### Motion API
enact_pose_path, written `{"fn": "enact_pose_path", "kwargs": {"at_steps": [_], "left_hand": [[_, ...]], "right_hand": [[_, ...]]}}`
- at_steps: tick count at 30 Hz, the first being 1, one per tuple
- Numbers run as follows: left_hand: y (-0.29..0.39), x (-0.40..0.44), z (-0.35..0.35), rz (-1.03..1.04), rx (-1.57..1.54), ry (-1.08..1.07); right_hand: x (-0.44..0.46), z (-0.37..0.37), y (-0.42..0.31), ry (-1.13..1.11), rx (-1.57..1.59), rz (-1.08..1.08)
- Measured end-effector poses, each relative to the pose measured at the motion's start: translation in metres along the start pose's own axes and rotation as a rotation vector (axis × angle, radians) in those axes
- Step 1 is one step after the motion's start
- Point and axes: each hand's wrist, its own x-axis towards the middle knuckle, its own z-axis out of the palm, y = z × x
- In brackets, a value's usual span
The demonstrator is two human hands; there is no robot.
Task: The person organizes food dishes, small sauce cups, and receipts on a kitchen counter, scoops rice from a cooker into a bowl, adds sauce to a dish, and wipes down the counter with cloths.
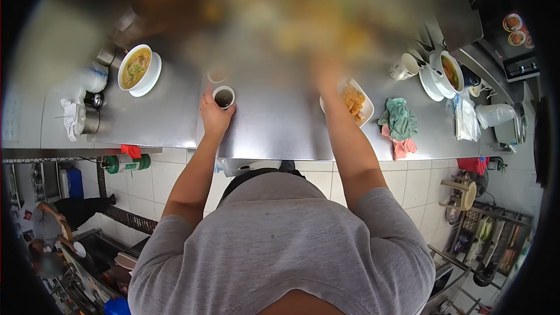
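My left hand [214, 115] is wrapped round a small white cup [224, 97] of dark liquid on the steel counter [268, 134]. Just beyond it, a second small round cup [216, 74] is partly lost in the blur. My right hand [325, 76] reaches forward past a white dish [368, 111] of golden fried pieces [352, 100]. A hazy smear over the upper view hides the fingers of that hand, so what they hold, if anything, does not show.
A bowl of soup [137, 69] on a saucer stands at left; another soup bowl [451, 74] stands at right, near a patterned cup [403, 67]. Green and pink cloths [399, 122] lie by the front edge. Behind at left, another person [49, 221] is in the kitchen.
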Motion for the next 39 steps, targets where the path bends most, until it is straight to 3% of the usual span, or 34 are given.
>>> {"fn": "enact_pose_path", "kwargs": {"at_steps": [2,4,5,7,9,11,12,15,19,21,28,32,33,34,35,38,39], "left_hand": [[-0.003,-0.001,0.001,0.036,-0.007,0.049],[-0.002,-0.004,-0.001,0.058,-0.011,0.108],[0.005,-0.006,-0.006,0.073,-0.046,0.05],[0.024,-0.008,-0.014,0.125,-0.087,-0.034],[0.045,-0.007,-0.017,0.225,-0.061,-0.073],[0.062,-0.006,-0.017,0.263,-0.055,-0.087],[0.07,-0.005,-0.017,0.301,-0.045,-0.1],[0.083,-0.006,-0.018,0.326,-0.038,-0.147],[0.084,-0.008,-0.017,0.274,-0.039,-0.162],[0.088,-0.009,-0.022,0.245,-0.098,-0.183],[0.076,-0.01,-0.022,0.246,-0.164,-0.119],[0.068,-0.007,-0.034,0.162,-0.211,-0.069],[0.063,-0.003,-0.038,0.151,-0.206,-0.049],[0.056,0.0,-0.044,0.141,-0.23,-0.05],[0.046,0.002,-0.051,0.123,-0.249,-0.045],[0.003,0.02,-0.056,0.049,-0.118,0.092],[-0.012,0.029,-0.057,0.011,-0.098,0.119]], "right_hand": [[-0.006,-0.007,-0.012,-0.072,0.025,0.023],[-0.026,-0.022,-0.04,-0.012,-0.16,-0.428],[-0.025,-0.018,-0.036,-0.033,-0.153,-0.429],[-0.019,-0.011,-0.028,-0.326,-0.472,-0.642],[-0.031,-0.01,-0.042,-0.391,-0.578,-0.698],[-0.04,-0.007,-0.054,-0.502,-0.761,-0.888],[-0.045,-0.007,-0.059,-0.526,-0.709,-0.907],[-0.058,-0.011,-0.095,-0.588,-0.945,-0.897],[-0.047,-0.009,-0.08,-0.53,-0.91,-0.938],[-0.041,-0.006,-0.059,-0.459,-0.734,-0.916],[-0.037,-0.021,-0.037,-0.606,-0.717,-0.847],[-0.032,-0.036,-0.041,-0.296,-0.357,-0.633],[-0.02,-0.039,-0.02,-0.23,-0.353,-0.5],[-0.016,-0.042,-0.018,-0.279,-0.078,-0.068],[-0.01,-0.041,-0.007,-0.065,-0.125,-0.285],[0.026,-0.037,0.038,-0.004,-0.178,-0.244],[0.02,-0.034,0.018,0.056,-0.315,-0.182]]}}
